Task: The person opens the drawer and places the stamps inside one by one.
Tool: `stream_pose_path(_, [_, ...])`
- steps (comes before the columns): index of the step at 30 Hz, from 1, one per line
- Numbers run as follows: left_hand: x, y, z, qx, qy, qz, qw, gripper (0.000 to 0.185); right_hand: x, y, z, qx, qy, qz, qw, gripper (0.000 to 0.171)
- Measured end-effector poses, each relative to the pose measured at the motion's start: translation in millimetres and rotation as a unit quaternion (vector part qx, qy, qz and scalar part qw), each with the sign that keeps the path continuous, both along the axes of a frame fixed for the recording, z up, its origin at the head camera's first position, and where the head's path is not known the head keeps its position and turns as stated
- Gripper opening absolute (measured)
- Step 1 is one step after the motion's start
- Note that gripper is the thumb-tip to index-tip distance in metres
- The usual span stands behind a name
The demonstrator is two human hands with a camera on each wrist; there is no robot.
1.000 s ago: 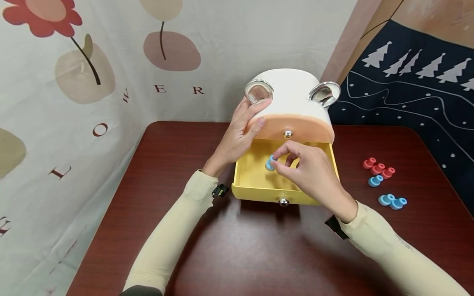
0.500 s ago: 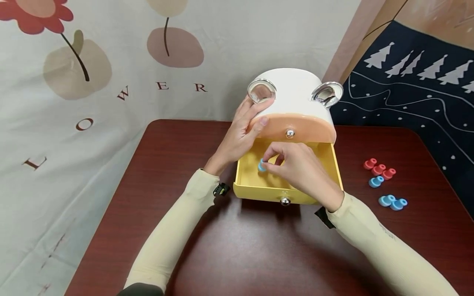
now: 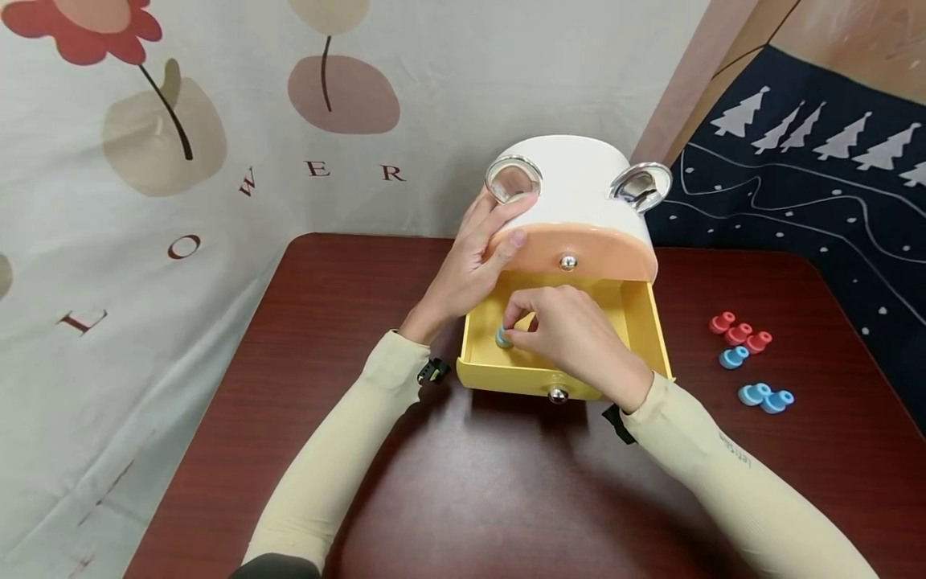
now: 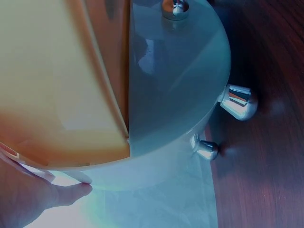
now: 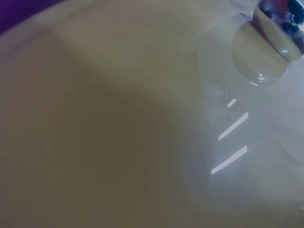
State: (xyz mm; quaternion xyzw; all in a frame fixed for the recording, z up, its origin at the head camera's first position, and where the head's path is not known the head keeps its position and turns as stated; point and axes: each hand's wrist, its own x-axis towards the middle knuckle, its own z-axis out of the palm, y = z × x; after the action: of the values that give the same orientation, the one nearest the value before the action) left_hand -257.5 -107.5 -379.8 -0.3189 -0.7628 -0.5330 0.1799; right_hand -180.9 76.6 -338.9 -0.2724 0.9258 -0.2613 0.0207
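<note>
The right hand (image 3: 571, 338) reaches down into the open yellow drawer (image 3: 637, 310), its fingertips pinching a small blue peg (image 3: 502, 337) low against the drawer's left inner part (only a sliver of the peg shows past the fingers). Whether the peg touches the drawer floor cannot be told. The left hand (image 3: 466, 269) grips the left side of the white cabinet (image 3: 571, 185), thumb lying along the edge of the closed peach drawer (image 3: 593, 253) above the yellow one, fingers curled up near the shiny round ear (image 3: 512, 178). In the left wrist view the thumb (image 4: 71, 192) presses against the cabinet's pale curved wall. A chrome knob (image 3: 557, 394) sits on the yellow drawer's front, just beside the right wrist. Out on the dark red table (image 3: 289, 386), well apart to the right, lie three red pegs (image 3: 738, 330) and three blue pegs (image 3: 755, 382) in a loose cluster.
</note>
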Motion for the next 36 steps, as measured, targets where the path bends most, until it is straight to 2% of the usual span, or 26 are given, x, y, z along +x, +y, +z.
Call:
stream_pose_path(8, [-1.1,4.5,-0.6,-0.008,0.005,-0.002,1.0000,0.045,3.4,5.3,1.5,-0.017,0.001,-0.013,1.000,0.015])
stream_pose_path(12, [-2.5,5.1,0.4,-0.006,0.010,-0.002,0.9999,0.044,4.4,11.0,4.2,-0.043,0.022,-0.021,0.999,0.012])
stream_pose_path(21, [-1.3,-0.1,1.2,-0.012,-0.011,0.005,0.9998,0.045,7.6,23.7,4.6,-0.092,0.062,-0.014,0.994,0.005])
stream_pose_path(27, [-2.1,-1.7,0.4,-0.011,-0.004,0.006,0.9999,0.045,12.2,35.4,8.3,-0.118,0.087,-0.004,0.989,0.015])
stream_pose_path(31, [-0.3,-0.7,0.6,-0.010,-0.010,0.004,0.9999,0.045,16.2,49.1,10.7,-0.125,0.099,-0.020,0.987,0.023])
stream_pose_path(36, [1.2,0.6,0.7,-0.006,-0.013,0.005,0.9999,0.045,21.5,68.6,11.1,-0.125,0.116,-0.063,0.983,0.022])
